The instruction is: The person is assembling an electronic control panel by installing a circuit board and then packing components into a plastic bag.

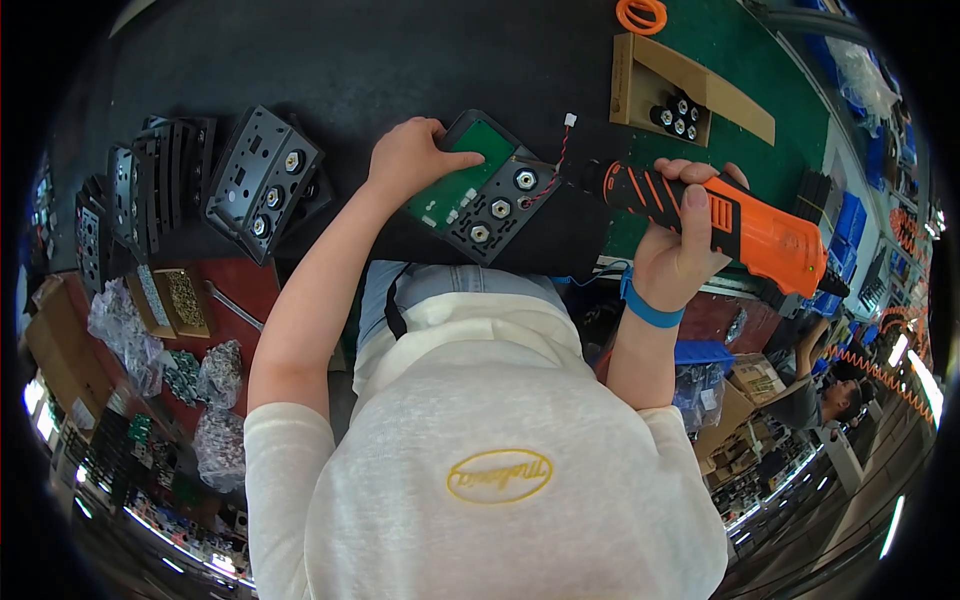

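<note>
My left hand (415, 160) steadies a black panel (516, 208) lying on the dark bench, its thumb stretched over the green circuit board (458, 180) and its other fingers at the panel's far left edge. Three round metal-and-black fittings (501, 208) line the panel's right part. A thin red and black cable with a white plug (570, 120) rises from it. Wrapped in my right hand (683, 230) is an orange and black power screwdriver (770, 240). It is held level, with its dark nose pointing left toward the panel, apart from it.
Several similar black panels (165, 180) lean at the left; a stack with fittings (265, 185) lies closer. Far right, an open cardboard box (635, 95) holds more fittings, near an orange coil (641, 15). Below left are a parts box (185, 300) and plastic bags. Another person (830, 400) appears lower right.
</note>
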A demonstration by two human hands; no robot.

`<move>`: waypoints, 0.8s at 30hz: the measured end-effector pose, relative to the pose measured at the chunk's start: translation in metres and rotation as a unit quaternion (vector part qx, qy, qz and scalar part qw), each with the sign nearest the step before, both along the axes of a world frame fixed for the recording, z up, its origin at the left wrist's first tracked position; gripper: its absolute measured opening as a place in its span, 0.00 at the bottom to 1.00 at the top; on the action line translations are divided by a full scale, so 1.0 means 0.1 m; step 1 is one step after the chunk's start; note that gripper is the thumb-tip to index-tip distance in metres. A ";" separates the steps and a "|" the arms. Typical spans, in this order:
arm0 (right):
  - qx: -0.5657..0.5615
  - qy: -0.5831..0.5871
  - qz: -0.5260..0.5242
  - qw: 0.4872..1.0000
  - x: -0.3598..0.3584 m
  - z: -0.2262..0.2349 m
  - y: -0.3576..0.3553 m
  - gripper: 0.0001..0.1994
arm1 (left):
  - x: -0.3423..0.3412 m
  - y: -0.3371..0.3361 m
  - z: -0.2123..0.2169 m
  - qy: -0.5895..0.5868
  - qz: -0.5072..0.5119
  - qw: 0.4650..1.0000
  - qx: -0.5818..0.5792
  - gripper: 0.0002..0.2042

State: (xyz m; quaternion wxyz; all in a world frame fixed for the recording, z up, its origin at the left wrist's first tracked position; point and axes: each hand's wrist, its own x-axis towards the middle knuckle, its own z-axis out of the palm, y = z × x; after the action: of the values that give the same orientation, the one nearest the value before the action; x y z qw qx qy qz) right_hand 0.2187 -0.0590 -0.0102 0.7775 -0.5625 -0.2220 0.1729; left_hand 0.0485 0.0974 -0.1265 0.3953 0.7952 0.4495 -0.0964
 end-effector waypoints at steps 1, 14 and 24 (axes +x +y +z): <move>0.001 0.001 -0.002 1.000 0.00 -0.01 -0.01 0.20 | 0.01 0.00 0.01 0.002 -0.006 1.000 0.000 0.26; 0.000 -0.034 -0.018 0.999 -0.05 -0.11 0.00 0.19 | 0.07 -0.02 0.11 0.030 -0.024 0.999 0.016 0.26; 0.002 -0.028 -0.017 0.999 -0.06 -0.12 0.01 0.21 | 0.06 -0.01 0.11 0.016 -0.034 0.999 0.024 0.25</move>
State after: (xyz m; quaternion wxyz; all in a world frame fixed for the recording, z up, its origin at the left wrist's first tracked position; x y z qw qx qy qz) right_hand 0.2127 -0.0584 -0.0224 0.7750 -0.5691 -0.2347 0.1429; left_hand 0.0549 0.0965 -0.1157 0.3649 0.8176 0.4311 -0.1117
